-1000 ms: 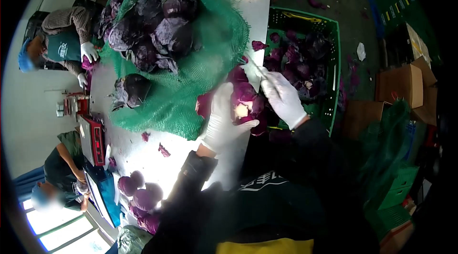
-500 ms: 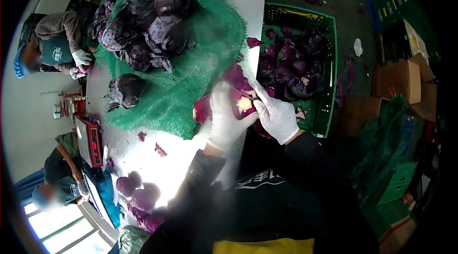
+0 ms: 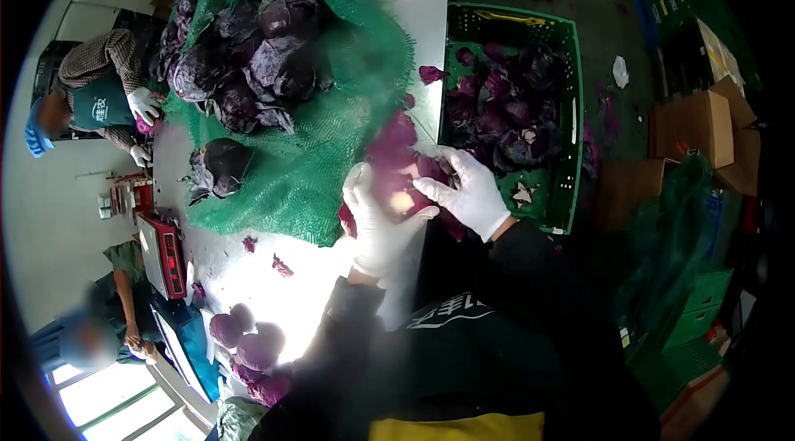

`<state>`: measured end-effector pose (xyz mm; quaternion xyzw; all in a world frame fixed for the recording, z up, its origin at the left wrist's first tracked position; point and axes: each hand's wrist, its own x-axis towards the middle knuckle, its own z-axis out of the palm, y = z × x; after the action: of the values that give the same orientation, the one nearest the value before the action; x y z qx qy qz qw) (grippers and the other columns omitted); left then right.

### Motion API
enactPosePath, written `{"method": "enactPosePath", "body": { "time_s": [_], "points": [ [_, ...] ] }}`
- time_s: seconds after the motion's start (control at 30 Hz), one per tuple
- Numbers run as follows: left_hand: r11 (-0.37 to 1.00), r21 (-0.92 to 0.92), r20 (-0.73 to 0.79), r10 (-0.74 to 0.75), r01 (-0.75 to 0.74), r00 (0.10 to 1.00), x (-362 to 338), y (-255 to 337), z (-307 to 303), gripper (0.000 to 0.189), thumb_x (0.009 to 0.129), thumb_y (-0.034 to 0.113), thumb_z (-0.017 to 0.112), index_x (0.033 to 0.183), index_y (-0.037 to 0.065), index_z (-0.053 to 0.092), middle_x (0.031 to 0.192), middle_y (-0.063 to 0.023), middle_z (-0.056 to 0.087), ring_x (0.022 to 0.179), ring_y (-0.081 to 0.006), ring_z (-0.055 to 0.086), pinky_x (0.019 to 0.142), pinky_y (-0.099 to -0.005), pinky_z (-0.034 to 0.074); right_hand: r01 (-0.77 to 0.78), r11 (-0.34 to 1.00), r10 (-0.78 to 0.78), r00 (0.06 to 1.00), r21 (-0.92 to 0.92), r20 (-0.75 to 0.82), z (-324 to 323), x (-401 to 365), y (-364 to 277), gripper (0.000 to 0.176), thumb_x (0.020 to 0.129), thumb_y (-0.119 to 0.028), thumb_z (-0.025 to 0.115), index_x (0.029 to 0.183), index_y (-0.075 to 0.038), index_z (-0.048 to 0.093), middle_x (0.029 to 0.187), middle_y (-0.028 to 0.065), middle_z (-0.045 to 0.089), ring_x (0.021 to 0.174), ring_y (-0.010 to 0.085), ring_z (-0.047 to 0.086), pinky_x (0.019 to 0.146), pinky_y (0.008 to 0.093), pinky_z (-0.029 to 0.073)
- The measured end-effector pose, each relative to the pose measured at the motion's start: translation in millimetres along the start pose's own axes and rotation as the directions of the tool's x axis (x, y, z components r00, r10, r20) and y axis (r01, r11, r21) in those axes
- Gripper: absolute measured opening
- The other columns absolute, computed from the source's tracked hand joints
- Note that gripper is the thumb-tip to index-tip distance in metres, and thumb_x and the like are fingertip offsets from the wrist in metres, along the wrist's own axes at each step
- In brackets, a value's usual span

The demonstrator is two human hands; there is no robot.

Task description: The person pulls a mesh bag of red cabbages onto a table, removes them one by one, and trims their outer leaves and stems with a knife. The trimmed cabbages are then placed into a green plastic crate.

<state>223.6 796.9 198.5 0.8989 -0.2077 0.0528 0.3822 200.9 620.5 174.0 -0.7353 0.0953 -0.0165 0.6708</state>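
My left hand [image 3: 377, 226], in a white glove, grips a purple cabbage [image 3: 392, 178] from its near-left side, over the table edge. The cabbage's pale cut stem end faces up, and loose outer leaves spread from it. My right hand [image 3: 472, 199], also gloved, is closed against the cabbage's right side with thumb and fingers bent. A thin knife [image 3: 426, 131] shows faintly at its fingers; the handle is hidden in the glove. Left of my hands, a green mesh sack [image 3: 298, 184] lies under several dark purple cabbages [image 3: 281, 68].
A green crate [image 3: 575, 118] holding purple leaves and trimmings stands right of the table [image 3: 248, 275]. Trimmed cabbages [image 3: 258, 350] sit at the lower left, near a red scale [image 3: 168, 255]. Two people work across the table. Cardboard boxes [image 3: 691, 130] stand at the right.
The cabbage and my left hand have shifted slightly left, with the cut stem end lower in view. My right hand has moved a little left, and the knife now angles upward.
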Motion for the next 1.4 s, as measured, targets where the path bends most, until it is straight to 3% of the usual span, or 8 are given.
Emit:
{"method": "enactPosePath", "body": {
  "time_s": [0.27,0.4,0.53,0.7,0.83,0.97,1.1,1.4],
  "points": [
    [0.996,-0.054,0.096,0.069,-0.064,0.993,-12.6,-19.4,-8.7,0.117,0.055,0.023,0.098,0.146,0.003,0.027,0.142,-0.0196,0.034,0.136,-0.0364,0.035,0.115,-0.0463,0.032,-0.563,0.741,0.562,0.818,0.366,0.12,-21.7,31.5,4.7,0.042,0.093,-0.036,0.07,0.124,-0.008,0.066,0.084,-0.0014,0.067,0.064,0.0074,0.055,0.054,0.0227,0.04],
    [0.968,-0.201,0.176,-0.113,0.148,0.978,-26.9,-1.0,-30.8,0.105,0.065,0.007,0.09,0.149,0.012,0.026,0.143,-0.0147,0.034,0.137,-0.0318,0.036,0.108,-0.0435,0.044,-0.273,0.92,0.257,0.962,0.28,0.093,8.2,6.5,2.5,0.045,0.09,-0.01,0.072,0.128,0.008,0.056,0.107,0.0143,0.074,0.094,0.0213,0.071,0.09,0.0287,0.054],
    [0.704,-0.42,0.14,-0.574,0.573,0.807,-25.4,5.6,-27.8,0.086,0.071,0.004,0.084,0.141,0.013,0.034,0.137,-0.0101,0.04,0.127,-0.0253,0.045,0.103,-0.0383,0.046,0.034,0.996,-0.029,0.998,-0.087,0.062,9.7,-10.4,-23.3,0.019,0.084,-0.009,0.074,0.098,0.002,0.068,0.09,0.0166,0.073,0.084,0.0223,0.073,0.074,0.0333,0.055],
    [0.9,-0.281,0.099,-0.319,0.334,0.943,-31.8,4.7,-28.9,0.089,0.069,0.004,0.086,0.141,0.006,0.035,0.138,-0.0114,0.043,0.131,-0.0248,0.043,0.115,-0.0398,0.032,-0.338,0.85,0.46,0.85,0.405,-0.257,-49.5,43.8,23.1,0.018,0.09,-0.018,0.071,0.098,-0.002,0.067,0.077,0.0014,0.066,0.063,0.0097,0.057,0.058,0.0258,0.045],
    [0.925,-0.329,0.055,-0.181,0.188,0.982,-20.3,13.1,-19.5,0.1,0.066,0.001,0.087,0.146,0.005,0.027,0.143,-0.016,0.041,0.135,-0.0274,0.042,0.117,-0.0417,0.031,0.093,0.996,-0.091,0.97,-0.003,-0.225,-35.2,27.1,-21.9,0.052,0.085,-0.027,0.077,0.124,0.001,0.056,0.111,0.0123,0.062,0.097,0.0229,0.064,0.088,0.0341,0.052],
    [0.97,-0.223,0.012,0.101,-0.096,0.995,-3.1,19.6,-4.0,0.108,0.063,0.009,0.09,0.147,0.004,0.022,0.141,-0.0173,0.04,0.132,-0.0315,0.043,0.113,-0.0438,0.033,0.041,0.932,0.052,0.968,-0.361,0.246,-0.1,-4.1,-51.7,0.078,0.077,-0.051,0.076,0.136,-0.006,0.052,0.127,0.0212,0.052,0.116,0.0355,0.059,0.099,0.0395,0.048],
    [0.981,-0.179,0.097,0.096,-0.077,0.991,-6.0,6.8,-13.2,0.103,0.063,0.011,0.09,0.143,0.004,0.024,0.138,-0.0181,0.039,0.128,-0.0324,0.043,0.111,-0.044,0.034,0.122,0.962,-0.113,0.992,-0.244,0.051,-4.6,-1.9,-39.6,0.022,0.087,-0.021,0.069,0.098,-0.004,0.062,0.086,0.0125,0.067,0.08,0.0337,0.068,0.073,0.0389,0.055],
    [0.987,-0.134,0.195,-0.064,0.091,0.979,-13.5,-3.7,-41.9,0.106,0.062,0.011,0.09,0.149,0.009,0.029,0.139,-0.0156,0.04,0.129,-0.0316,0.044,0.11,-0.0456,0.039,0.155,0.954,-0.209,0.959,-0.258,-0.194,-44.8,29.2,16.1,0.043,0.084,-0.021,0.079,0.12,-0.006,0.062,0.098,0.0105,0.064,0.071,0.0162,0.062,0.067,0.03,0.053]
  ]
}}
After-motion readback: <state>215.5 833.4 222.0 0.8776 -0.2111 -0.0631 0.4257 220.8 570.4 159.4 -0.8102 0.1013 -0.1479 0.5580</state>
